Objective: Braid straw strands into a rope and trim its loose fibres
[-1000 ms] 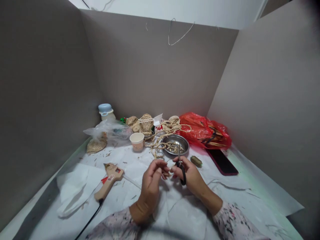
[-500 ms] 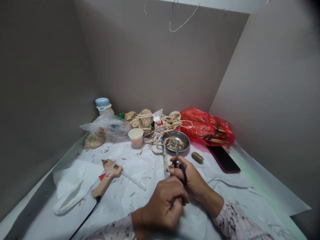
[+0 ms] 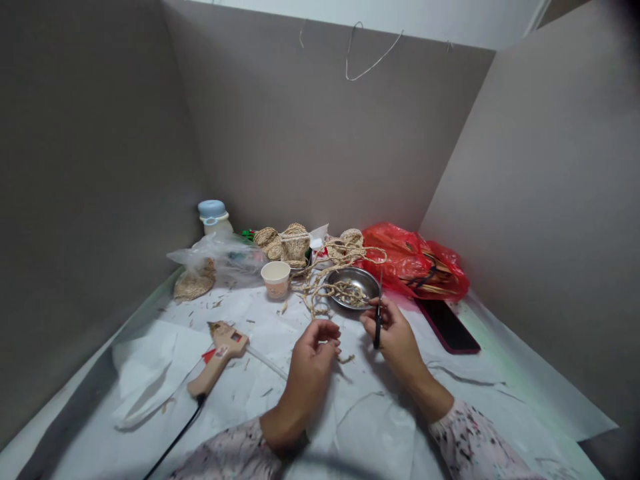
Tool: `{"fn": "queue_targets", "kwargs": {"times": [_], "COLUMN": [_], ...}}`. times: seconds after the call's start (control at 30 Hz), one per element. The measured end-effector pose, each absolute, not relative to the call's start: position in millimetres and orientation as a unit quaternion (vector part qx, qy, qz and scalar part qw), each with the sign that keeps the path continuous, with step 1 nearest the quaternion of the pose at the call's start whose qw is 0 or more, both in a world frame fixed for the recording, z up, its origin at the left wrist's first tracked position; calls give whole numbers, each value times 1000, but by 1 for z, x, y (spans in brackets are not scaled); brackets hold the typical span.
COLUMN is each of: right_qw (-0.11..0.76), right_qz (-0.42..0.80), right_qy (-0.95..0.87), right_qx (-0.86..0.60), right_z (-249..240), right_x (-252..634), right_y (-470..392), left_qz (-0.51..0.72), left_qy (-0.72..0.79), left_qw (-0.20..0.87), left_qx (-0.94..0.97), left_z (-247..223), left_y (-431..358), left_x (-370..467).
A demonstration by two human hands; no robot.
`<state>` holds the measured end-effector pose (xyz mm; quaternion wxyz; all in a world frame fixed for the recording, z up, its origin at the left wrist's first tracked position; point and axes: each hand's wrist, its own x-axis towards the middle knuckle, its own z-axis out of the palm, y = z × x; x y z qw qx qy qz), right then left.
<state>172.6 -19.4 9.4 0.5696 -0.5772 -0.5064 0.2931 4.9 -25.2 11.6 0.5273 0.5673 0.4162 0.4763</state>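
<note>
The scissors (image 3: 379, 319) stand nearly upright just in front of the steel bowl (image 3: 353, 288), their black handles largely hidden inside the right hand (image 3: 395, 333); only the thin blades show above it, closed or nearly so. That hand's fingers are curled around the handles. Left of the bowl's near edge, the left hand (image 3: 313, 353) is loosely curled, fingertips pinched together; whether they grip anything is unclear. A short straw scrap (image 3: 346, 359) lies between the hands. Braided straw cord (image 3: 320, 285) trails from the bowl.

Black scissors (image 3: 378, 327); tan twine (image 3: 330, 288); red bag (image 3: 415, 267); silver bowl (image 3: 367, 280).
</note>
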Motion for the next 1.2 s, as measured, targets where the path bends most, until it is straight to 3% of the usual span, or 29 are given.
{"fn": "queue_targets", "kwargs": {"times": [0.1,0.2,0.3,0.4,0.53,0.63,0.8,0.93,1.03,1.2], "right_qw": [471,351,317,319,334,340,333,423,463,385], "right_qz": [148,61,38,34,37,68,202,351,316,155], "right_qy": [-586,-660,-694,-701,-721,-740,-750,-618,-564,-643], "right_qx": [-642,-662,-646,-637,-605,-576,-535,-562,-606,-644], "right_z": [11,10,9,11,15,15,19,33,41,35], "right_x": [185,191,189,186,185,184,188,196,199,194], "right_y": [-6,8,14,8,-20,-47,-81,-77,-59,-33], "left_qz": [432,301,223,262,502,589,582,531,508,513], "left_qy": [451,469,441,445,458,389,323,355,321,240], "left_qw": [430,307,254,296,314,367,518,542,543,574], "left_qx": [651,772,832,804,663,606,537,546,587,592], "left_z": [18,22,21,23,39,53,65,70,76,88], "left_y": [-24,-27,-31,-29,-22,-20,-20,-22,-27,-32], "left_x": [0,-2,-4,-7,-15,-20,-13,-1,5,15]}}
